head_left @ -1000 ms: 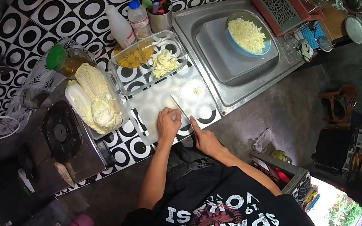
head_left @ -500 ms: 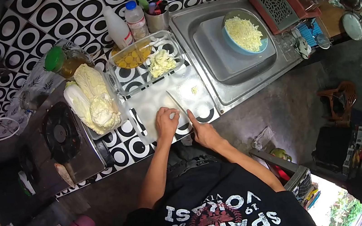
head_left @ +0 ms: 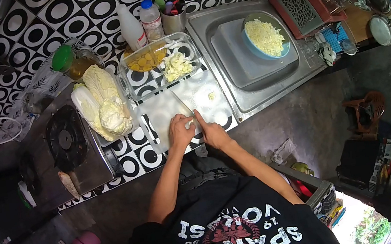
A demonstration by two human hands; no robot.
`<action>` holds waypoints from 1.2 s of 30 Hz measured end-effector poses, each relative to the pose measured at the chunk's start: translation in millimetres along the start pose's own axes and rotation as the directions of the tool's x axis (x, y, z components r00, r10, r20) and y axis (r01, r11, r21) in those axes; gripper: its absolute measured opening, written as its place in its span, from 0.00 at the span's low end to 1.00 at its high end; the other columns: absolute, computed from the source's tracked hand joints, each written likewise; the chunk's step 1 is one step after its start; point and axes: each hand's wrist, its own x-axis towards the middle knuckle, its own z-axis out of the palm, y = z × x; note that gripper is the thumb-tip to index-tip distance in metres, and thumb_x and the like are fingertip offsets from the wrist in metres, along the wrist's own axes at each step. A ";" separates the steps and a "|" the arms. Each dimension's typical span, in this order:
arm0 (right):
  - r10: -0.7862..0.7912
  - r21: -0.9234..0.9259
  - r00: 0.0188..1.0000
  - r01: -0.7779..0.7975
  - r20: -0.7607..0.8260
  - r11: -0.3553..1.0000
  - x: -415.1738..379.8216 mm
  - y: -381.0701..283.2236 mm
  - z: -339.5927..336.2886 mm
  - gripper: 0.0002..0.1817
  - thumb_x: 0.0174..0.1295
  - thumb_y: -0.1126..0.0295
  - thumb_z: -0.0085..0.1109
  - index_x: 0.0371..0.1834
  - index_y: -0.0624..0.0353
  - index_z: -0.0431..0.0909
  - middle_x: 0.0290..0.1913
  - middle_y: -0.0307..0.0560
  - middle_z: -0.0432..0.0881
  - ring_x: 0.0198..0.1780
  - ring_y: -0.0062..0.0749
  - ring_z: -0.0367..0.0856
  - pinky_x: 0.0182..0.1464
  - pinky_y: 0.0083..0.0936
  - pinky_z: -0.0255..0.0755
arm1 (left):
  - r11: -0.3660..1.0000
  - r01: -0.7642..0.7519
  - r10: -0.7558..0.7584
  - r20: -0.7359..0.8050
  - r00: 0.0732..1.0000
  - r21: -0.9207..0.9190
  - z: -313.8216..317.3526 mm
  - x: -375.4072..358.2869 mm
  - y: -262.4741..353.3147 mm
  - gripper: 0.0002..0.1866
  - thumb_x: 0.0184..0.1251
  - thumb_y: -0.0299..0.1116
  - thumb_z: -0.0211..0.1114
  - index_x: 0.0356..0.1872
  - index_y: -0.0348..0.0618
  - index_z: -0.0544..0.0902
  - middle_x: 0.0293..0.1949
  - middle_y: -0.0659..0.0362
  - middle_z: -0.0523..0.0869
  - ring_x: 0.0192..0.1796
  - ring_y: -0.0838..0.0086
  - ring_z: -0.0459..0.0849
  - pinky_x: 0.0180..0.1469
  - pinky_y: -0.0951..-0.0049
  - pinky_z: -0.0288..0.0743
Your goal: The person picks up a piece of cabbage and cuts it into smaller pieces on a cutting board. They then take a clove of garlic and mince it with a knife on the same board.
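Note:
My right hand (head_left: 213, 133) is closed round the handle of a knife (head_left: 182, 102), its index finger stretched along the back of the blade. The blade points away from me and to the left over a translucent cutting board (head_left: 157, 114). Close beside it, my left hand (head_left: 180, 132) has its fingers curled on the board, pinching a small pale vegetable piece (head_left: 189, 122), mostly hidden by the fingers. A few chopped bits (head_left: 211, 96) lie on the board right of the blade. Behind the board, a clear container (head_left: 131, 93) holds pale cut leaf pieces (head_left: 177, 66).
Napa cabbages (head_left: 104, 102) fill a clear tub on the left, next to a stove (head_left: 67, 139). A blue bowl (head_left: 248, 46) of chopped cabbage stands in the sink (head_left: 232, 100). Bottles (head_left: 151, 19) and a utensil cup (head_left: 175, 22) stand at the back.
My right hand and the knife have moved left, closer to my left hand. The small pale piece now shows at my left fingertips. The whole view has shifted slightly.

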 end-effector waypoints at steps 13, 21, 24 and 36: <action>0.143 0.023 0.989 -0.144 0.045 0.989 -41.7 0.2 11.8 0.46 0.53 0.78 0.51 0.73 0.42 0.38 0.28 0.68 0.79 0.34 0.66 0.78 0.40 0.56 0.70 | 0.990 0.086 -0.087 -0.009 0.996 -0.111 3.8 -2.3 -8.5 0.06 0.45 0.27 0.70 0.28 0.45 0.87 0.30 0.56 0.77 0.33 0.64 0.78 0.35 0.68 0.73; 0.053 0.028 0.999 -0.054 0.007 0.998 -2.1 -3.9 5.6 0.48 0.51 0.76 0.53 0.74 0.42 0.37 0.28 0.67 0.79 0.33 0.64 0.79 0.40 0.55 0.71 | 0.980 0.122 -0.126 -0.015 0.992 -0.154 -0.2 -1.0 -2.2 0.04 0.45 0.26 0.69 0.25 0.45 0.86 0.30 0.55 0.77 0.32 0.64 0.78 0.35 0.68 0.74; 0.111 0.043 0.990 -0.115 0.083 0.992 -9.6 -9.1 -10.2 0.46 0.52 0.76 0.52 0.74 0.43 0.38 0.27 0.68 0.78 0.32 0.66 0.78 0.41 0.55 0.71 | 0.977 0.154 -0.160 -0.029 0.987 -0.148 -1.8 0.4 3.1 0.05 0.44 0.25 0.69 0.25 0.45 0.86 0.29 0.56 0.78 0.30 0.64 0.78 0.35 0.68 0.73; 0.090 0.037 0.995 -0.089 -0.041 0.995 -21.2 -3.5 17.5 0.46 0.52 0.77 0.51 0.74 0.41 0.40 0.26 0.67 0.78 0.31 0.65 0.78 0.38 0.55 0.70 | 0.994 0.088 -0.090 -0.041 0.995 -0.061 3.0 -0.6 0.1 0.05 0.41 0.28 0.68 0.24 0.46 0.86 0.27 0.58 0.78 0.35 0.62 0.78 0.40 0.65 0.72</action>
